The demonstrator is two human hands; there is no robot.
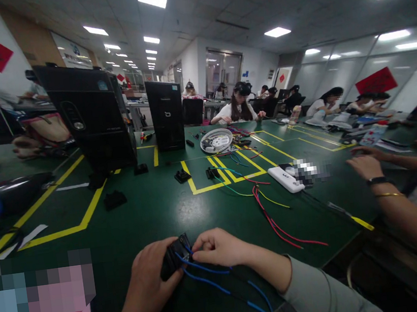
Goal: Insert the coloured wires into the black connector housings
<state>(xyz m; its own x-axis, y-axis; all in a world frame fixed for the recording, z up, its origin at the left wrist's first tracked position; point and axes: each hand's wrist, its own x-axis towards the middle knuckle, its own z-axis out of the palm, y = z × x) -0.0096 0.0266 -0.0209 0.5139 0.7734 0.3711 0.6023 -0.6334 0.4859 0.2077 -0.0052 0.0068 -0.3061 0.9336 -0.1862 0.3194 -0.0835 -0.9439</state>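
Observation:
My left hand [153, 273] is wrapped around a small black terminal block [173, 257], held just above the near part of the table. Blue wires [209, 277] come out of the block and trail to the lower right. At the block's right side, my right hand [218, 247] pinches with thumb and index finger on a short bit of blue wire. Its fingertips hide part of that wire. Beyond my hands lie similar black blocks [183, 175], one of them with green wires [236, 189] attached. Loose red wires [274, 221] lie to the right.
Two black computer towers [167, 115] stand on the green table [154, 209], marked with yellow tape. A round white basket [217, 140] of parts sits farther back. On the right lie a white power strip [285, 179] and a co-worker's forearm [393, 193]. Another person sits opposite.

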